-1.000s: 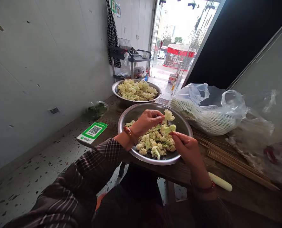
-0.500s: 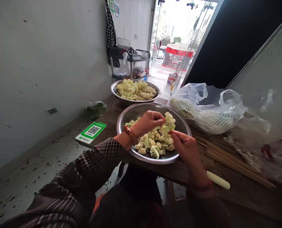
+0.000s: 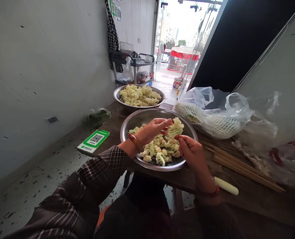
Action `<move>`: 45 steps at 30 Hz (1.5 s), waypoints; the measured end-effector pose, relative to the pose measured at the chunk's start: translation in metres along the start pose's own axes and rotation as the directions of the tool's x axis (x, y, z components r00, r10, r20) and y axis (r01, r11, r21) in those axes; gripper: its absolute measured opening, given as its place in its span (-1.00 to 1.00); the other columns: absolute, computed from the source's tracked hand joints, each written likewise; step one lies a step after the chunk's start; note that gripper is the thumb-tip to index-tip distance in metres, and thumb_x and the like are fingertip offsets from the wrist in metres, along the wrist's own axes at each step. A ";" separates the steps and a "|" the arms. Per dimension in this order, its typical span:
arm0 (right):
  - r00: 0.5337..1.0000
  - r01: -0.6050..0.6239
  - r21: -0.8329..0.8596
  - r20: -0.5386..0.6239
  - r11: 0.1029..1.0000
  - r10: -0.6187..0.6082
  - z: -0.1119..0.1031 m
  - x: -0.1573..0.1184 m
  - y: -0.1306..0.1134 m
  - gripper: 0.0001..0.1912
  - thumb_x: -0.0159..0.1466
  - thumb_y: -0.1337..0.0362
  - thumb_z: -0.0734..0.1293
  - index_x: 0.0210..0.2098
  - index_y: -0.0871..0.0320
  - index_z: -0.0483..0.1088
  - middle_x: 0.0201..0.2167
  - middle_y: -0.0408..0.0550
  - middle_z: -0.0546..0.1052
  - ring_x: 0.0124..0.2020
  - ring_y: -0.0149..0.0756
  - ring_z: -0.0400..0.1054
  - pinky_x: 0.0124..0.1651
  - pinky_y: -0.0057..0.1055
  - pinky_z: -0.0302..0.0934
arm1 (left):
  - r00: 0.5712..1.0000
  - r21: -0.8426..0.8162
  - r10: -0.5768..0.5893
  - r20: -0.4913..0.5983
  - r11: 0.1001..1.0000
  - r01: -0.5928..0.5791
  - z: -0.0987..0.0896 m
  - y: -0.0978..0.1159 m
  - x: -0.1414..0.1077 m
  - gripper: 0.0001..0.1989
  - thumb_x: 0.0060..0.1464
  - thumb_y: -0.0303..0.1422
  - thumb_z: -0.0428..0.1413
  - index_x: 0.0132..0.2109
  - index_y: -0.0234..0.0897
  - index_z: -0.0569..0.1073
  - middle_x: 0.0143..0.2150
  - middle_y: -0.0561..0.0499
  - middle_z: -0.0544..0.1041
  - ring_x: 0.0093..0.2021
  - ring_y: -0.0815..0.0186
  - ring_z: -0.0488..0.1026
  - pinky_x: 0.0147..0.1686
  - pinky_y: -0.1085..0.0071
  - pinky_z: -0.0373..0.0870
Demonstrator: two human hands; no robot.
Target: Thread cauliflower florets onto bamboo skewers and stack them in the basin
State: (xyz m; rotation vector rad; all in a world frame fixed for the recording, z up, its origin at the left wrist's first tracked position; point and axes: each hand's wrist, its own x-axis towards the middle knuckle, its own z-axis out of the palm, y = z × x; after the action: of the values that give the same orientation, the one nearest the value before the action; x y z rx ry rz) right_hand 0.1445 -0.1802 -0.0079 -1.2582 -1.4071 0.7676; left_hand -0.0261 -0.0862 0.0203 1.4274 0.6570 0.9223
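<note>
A pale cauliflower floret [image 3: 176, 127] is raised above a wide metal bowl [image 3: 124, 134] with several smaller florets [image 3: 159, 149] in it. At the floret's lower end, my right hand [image 3: 190, 149] is closed in a pinch; whether a thin stick is also between the fingertips cannot be made out. My left hand [image 3: 154, 129] is on the floret's left side, its fingers loosened and stretched out near it. Some of its fingertips are hidden behind the floret.
Behind stands a second bowl [image 3: 116, 94] heaped with cauliflower [image 3: 139, 94]. To the right lie thin wooden skewers [image 3: 244, 167], a pale handle [image 3: 225, 186] and a plastic bag [image 3: 219, 116] with netted contents. A QR-code sign [image 3: 94, 141] is at the table's left edge.
My left fingers have loosened from their pinch at the floret and straightened. The floret stays up at my right fingertips, turned a little. The whole view has shifted slightly.
</note>
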 end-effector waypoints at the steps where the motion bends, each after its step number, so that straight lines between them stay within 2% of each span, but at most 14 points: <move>1: 1.000 0.002 -0.001 0.005 1.000 -0.002 0.000 0.000 0.000 -0.57 0.32 -0.01 0.30 -0.17 0.24 0.56 -0.71 -0.29 0.24 -0.66 -0.44 0.11 -0.56 -0.46 0.06 | 1.000 -0.001 -0.010 0.022 1.000 0.010 0.001 0.000 -0.001 -0.52 0.02 0.05 0.26 -0.28 -0.36 0.58 -0.33 -0.05 0.51 -0.34 0.39 0.36 -0.33 0.46 0.30; 5: 1.000 -0.003 -0.008 0.027 1.000 0.004 0.000 0.000 0.002 -0.60 0.33 0.03 0.30 -0.15 0.23 0.58 -0.69 -0.26 0.29 -0.64 -0.42 0.17 -0.51 -0.45 0.12 | 0.998 -0.006 0.014 0.059 1.000 -0.014 0.007 0.004 -0.003 -0.57 0.02 -0.01 0.28 -0.32 -0.36 0.55 -0.40 0.02 0.45 -0.41 0.44 0.29 -0.40 0.49 0.22; 11: 1.000 0.019 -0.025 0.024 0.999 -0.019 0.000 0.001 0.007 -0.61 0.33 0.05 0.31 -0.09 0.21 0.59 -0.61 -0.21 0.40 -0.59 -0.40 0.26 -0.48 -0.44 0.17 | 0.996 -0.017 0.073 -0.044 0.997 -0.074 0.004 0.006 -0.002 -0.59 0.05 -0.03 0.26 -0.37 -0.35 0.49 -0.44 0.05 0.40 -0.42 0.44 0.27 -0.38 0.48 0.22; 14: 0.999 0.042 -0.066 0.007 0.997 -0.042 0.001 0.001 0.008 -0.61 0.34 0.07 0.30 -0.07 0.20 0.60 -0.55 -0.14 0.50 -0.56 -0.36 0.32 -0.46 -0.42 0.22 | 0.995 -0.015 0.076 -0.063 0.997 -0.077 0.002 0.004 -0.001 -0.59 0.08 -0.02 0.24 -0.37 -0.34 0.48 -0.43 0.05 0.40 -0.41 0.43 0.27 -0.37 0.47 0.23; 18: 0.992 0.115 -0.125 -0.030 0.986 -0.119 0.002 0.000 0.008 -0.64 0.35 0.11 0.29 -0.05 0.15 0.62 -0.31 0.00 0.67 -0.28 -0.17 0.54 -0.21 -0.30 0.39 | 0.992 0.030 0.100 -0.070 0.995 -0.098 0.005 0.004 -0.001 -0.58 0.06 -0.02 0.25 -0.41 -0.33 0.45 -0.45 0.07 0.35 -0.43 0.43 0.21 -0.40 0.47 0.19; 20: 0.987 0.145 -0.129 -0.055 0.981 -0.154 0.002 0.000 0.008 -0.67 0.34 0.13 0.30 -0.09 0.13 0.63 -0.17 0.03 0.68 -0.13 -0.10 0.56 -0.06 -0.24 0.40 | 0.990 0.060 0.121 -0.066 0.991 -0.117 0.008 0.006 -0.001 -0.56 0.05 -0.01 0.25 -0.43 -0.33 0.43 -0.47 0.08 0.31 -0.44 0.44 0.17 -0.41 0.46 0.16; 22: 0.983 0.156 -0.138 -0.079 0.978 -0.168 0.002 0.000 0.007 -0.69 0.34 0.14 0.30 -0.12 0.11 0.64 -0.13 0.02 0.68 -0.08 -0.07 0.57 0.00 -0.21 0.40 | 0.990 0.093 0.134 -0.052 0.987 -0.129 0.009 0.007 -0.001 -0.55 0.04 0.00 0.25 -0.46 -0.32 0.40 -0.49 0.10 0.27 -0.44 0.43 0.13 -0.42 0.45 0.11; 27: 0.980 0.155 -0.164 -0.098 0.974 -0.172 0.003 -0.002 0.006 -0.70 0.35 0.15 0.29 -0.17 0.11 0.64 -0.22 0.01 0.70 -0.18 -0.09 0.58 -0.06 -0.21 0.41 | 0.990 0.174 0.142 -0.004 0.975 -0.139 0.009 0.007 0.001 -0.52 0.09 0.01 0.21 -0.50 -0.30 0.31 -0.52 0.11 0.17 -0.45 0.43 0.06 -0.44 0.40 0.01; 35: 0.976 0.168 -0.199 -0.107 0.965 -0.192 0.002 -0.002 0.004 -0.71 0.35 0.17 0.28 -0.24 0.13 0.63 -0.31 -0.03 0.67 -0.27 -0.15 0.56 -0.17 -0.30 0.38 | 0.988 0.256 0.152 0.031 0.954 -0.155 0.008 0.009 0.005 -0.53 0.14 -0.04 0.18 -0.50 -0.29 0.26 -0.54 0.13 0.13 -0.47 0.44 0.02 -0.46 0.40 -0.04; 40: 0.973 0.174 -0.204 -0.118 0.964 -0.200 0.002 -0.003 0.003 -0.71 0.36 0.18 0.28 -0.28 0.15 0.62 -0.48 -0.08 0.59 -0.36 -0.20 0.51 -0.26 -0.36 0.32 | 0.991 0.265 0.125 0.042 0.955 -0.132 0.012 0.010 0.004 -0.57 0.13 -0.07 0.19 -0.49 -0.31 0.33 -0.53 0.12 0.21 -0.48 0.45 0.09 -0.45 0.43 0.04; 45: 0.973 0.165 -0.200 -0.128 0.966 -0.193 0.000 0.000 0.006 -0.71 0.35 0.18 0.29 -0.30 0.20 0.61 -0.48 -0.07 0.56 -0.40 -0.25 0.45 -0.33 -0.39 0.25 | 0.991 0.266 0.105 0.082 0.956 -0.123 0.019 0.003 0.005 -0.68 0.13 -0.14 0.19 -0.39 -0.34 0.48 -0.49 0.08 0.37 -0.45 0.44 0.22 -0.40 0.45 0.16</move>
State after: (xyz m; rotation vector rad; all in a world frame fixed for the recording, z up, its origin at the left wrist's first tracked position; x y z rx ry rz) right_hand 0.1465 -0.1786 -0.0138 -1.2822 -1.4751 0.4169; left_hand -0.0079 -0.0918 0.0258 1.7480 0.6748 0.8940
